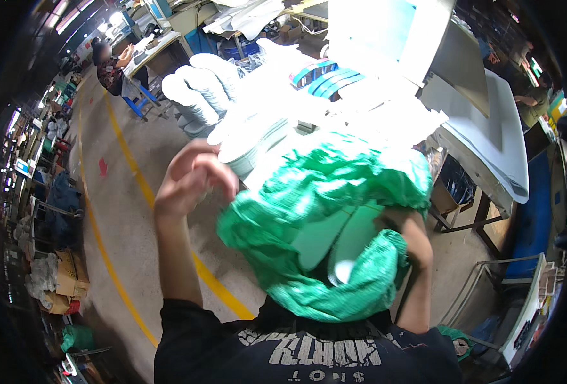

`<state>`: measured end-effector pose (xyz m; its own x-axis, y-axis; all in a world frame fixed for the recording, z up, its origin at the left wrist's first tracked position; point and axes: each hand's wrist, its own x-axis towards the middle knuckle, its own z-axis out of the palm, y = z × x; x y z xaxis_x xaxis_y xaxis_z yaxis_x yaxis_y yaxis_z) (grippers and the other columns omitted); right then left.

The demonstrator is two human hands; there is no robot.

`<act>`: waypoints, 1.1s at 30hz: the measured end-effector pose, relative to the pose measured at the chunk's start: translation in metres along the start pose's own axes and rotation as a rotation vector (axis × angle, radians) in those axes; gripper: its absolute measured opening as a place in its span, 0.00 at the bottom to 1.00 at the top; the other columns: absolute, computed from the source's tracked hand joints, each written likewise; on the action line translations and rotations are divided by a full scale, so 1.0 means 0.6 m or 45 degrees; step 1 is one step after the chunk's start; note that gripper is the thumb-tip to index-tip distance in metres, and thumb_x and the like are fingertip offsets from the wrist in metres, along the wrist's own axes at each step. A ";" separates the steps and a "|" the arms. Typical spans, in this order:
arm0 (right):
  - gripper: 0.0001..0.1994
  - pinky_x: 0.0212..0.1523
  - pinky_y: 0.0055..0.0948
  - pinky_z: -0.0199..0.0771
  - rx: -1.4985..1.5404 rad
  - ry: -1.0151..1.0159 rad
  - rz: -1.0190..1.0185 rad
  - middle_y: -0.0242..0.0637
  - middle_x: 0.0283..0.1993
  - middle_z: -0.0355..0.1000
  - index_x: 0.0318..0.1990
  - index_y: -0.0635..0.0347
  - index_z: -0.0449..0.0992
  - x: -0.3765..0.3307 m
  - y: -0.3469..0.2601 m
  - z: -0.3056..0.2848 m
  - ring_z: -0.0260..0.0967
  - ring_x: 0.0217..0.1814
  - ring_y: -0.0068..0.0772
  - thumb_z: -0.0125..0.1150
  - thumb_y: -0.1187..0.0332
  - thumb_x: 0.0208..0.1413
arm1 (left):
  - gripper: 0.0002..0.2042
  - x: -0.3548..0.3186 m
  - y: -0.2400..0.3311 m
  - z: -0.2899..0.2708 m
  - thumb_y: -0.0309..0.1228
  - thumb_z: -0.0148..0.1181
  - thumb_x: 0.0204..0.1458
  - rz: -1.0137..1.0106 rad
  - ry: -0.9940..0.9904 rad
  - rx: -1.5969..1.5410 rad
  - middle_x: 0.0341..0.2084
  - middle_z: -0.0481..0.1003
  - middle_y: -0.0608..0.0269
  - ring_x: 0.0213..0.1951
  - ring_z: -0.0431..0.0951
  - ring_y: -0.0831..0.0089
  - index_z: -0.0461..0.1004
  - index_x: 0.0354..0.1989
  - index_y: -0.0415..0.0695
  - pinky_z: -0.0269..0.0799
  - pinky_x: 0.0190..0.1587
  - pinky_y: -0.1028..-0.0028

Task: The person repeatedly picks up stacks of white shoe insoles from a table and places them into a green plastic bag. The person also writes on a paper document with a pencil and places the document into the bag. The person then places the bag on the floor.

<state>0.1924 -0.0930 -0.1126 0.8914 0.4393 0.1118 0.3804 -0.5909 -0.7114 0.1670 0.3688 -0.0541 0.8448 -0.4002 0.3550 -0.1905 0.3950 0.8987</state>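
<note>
A green woven sack (334, 169) with a crumpled rim gapes in front of my chest, against the table edge. Inside lie pale, flat insole-shaped pieces (325, 240), tinted green by the sack. My left hand (197, 176) hovers just outside the sack's left rim, slightly blurred, with its fingers half curled and apart; nothing shows in it. My right hand (402, 221) reaches over the right side into the sack's mouth, and its fingers are hidden there. Beyond my left hand, stacks of white insoles (251, 147) lie at the table's near left corner.
More tall insole stacks (197, 96) stand farther back on the glaring white table. Blue-and-dark curved pieces (331, 78) lie beyond the sack. A side table with white sheets (488, 134) stands at right. A person (113, 67) sits at a far-left bench beyond the yellow-lined floor (126, 211).
</note>
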 end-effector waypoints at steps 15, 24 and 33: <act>0.18 0.64 0.45 0.62 -0.380 0.311 0.338 0.51 0.61 0.69 0.52 0.62 0.78 -0.097 -0.279 -0.003 0.65 0.65 0.52 0.61 0.57 0.63 | 0.53 0.030 -0.340 -0.247 0.45 0.81 0.36 -0.901 0.964 1.719 0.64 0.60 0.39 0.65 0.65 0.42 0.55 0.70 0.43 0.67 0.64 0.45; 0.27 0.73 0.50 0.54 -0.001 0.099 -0.025 0.56 0.74 0.57 0.62 0.59 0.72 -0.056 -0.295 0.022 0.55 0.75 0.57 0.65 0.53 0.62 | 0.52 -0.001 -0.256 -0.249 0.43 0.84 0.28 -0.651 0.883 1.533 0.53 0.80 0.47 0.54 0.82 0.51 0.66 0.68 0.44 0.76 0.59 0.57; 0.49 0.74 0.45 0.57 0.708 0.063 0.008 0.51 0.78 0.54 0.79 0.59 0.46 0.061 -0.233 0.089 0.54 0.79 0.45 0.67 0.46 0.62 | 0.51 0.038 -0.015 -0.021 0.34 0.84 0.35 0.343 0.934 1.632 0.57 0.75 0.42 0.57 0.78 0.53 0.60 0.71 0.38 0.76 0.58 0.59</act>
<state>0.1588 0.0419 -0.0464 0.9087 0.3969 0.1294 0.1998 -0.1414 -0.9696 0.1945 0.3668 -0.0574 0.6960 0.2102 0.6865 -0.3454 -0.7402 0.5769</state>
